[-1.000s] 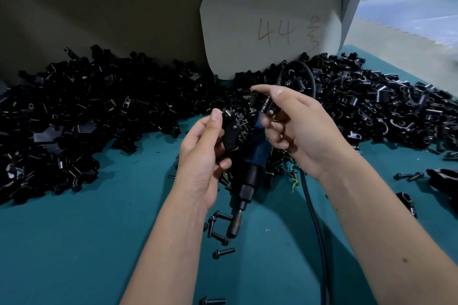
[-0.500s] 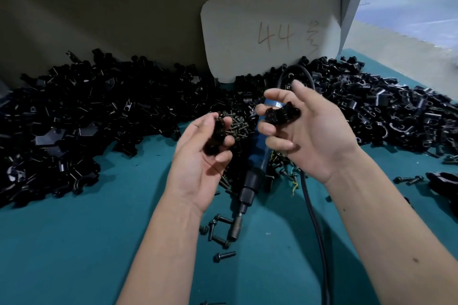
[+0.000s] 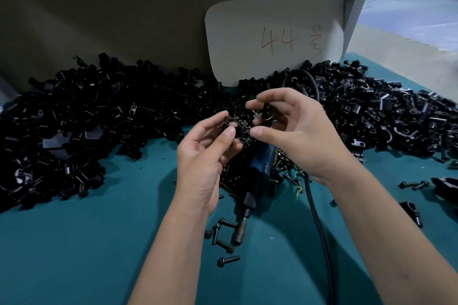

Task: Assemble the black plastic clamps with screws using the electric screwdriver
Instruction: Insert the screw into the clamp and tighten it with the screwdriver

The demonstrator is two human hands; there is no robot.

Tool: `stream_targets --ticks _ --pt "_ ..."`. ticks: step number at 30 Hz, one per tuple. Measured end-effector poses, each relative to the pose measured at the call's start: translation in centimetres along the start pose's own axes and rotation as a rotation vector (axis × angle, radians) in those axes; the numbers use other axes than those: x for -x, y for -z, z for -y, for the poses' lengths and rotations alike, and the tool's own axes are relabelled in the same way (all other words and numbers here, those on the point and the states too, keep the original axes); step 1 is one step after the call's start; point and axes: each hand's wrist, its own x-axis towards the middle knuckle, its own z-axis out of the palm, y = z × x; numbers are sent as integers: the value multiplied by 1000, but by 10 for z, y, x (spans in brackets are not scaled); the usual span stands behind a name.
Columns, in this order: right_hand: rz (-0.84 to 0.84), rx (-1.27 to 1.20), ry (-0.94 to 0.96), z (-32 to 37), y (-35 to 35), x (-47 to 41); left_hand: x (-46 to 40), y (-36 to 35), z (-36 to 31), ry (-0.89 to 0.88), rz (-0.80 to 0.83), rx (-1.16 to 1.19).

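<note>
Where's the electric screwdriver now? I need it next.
In the head view, the electric screwdriver lies on the teal table, centre, below both hands, its bit pointing toward loose screws.

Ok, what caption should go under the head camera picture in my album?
Two hands, left and right, each hold a black clamp piece above the screwdriver lying on the teal table.

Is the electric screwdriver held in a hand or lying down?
Lying down: the electric screwdriver rests on the table, below both hands.
</note>
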Motion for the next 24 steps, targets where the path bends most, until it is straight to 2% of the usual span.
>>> stream_targets --ticks 3,7,9,11,14,17,20,24 --pt "41 185 91 -2 -1 -1 0 3 -4 96 53 -23" --pt "167 250 126 -5 0 -2 1 5 -3 153 105 -48" --pt "175 284 105 -7 -1 -2 2 5 -3 156 105 -46" --pt "105 212 51 -9 -2 -2 1 4 -2 117 70 -8" --pt "-28 -24 -34 -7 -7 -2 -1 4 -1 -11 57 43" --pt "-67 -207 -121 -5 -12 -1 0 2 0 -125 77 8" --pt "-103 -147 -148 -5 -16 0 1 -2 3 -199 116 -56" --pt "-68 -148 -80 -7 -19 0 3 -5 5 -197 111 -56"
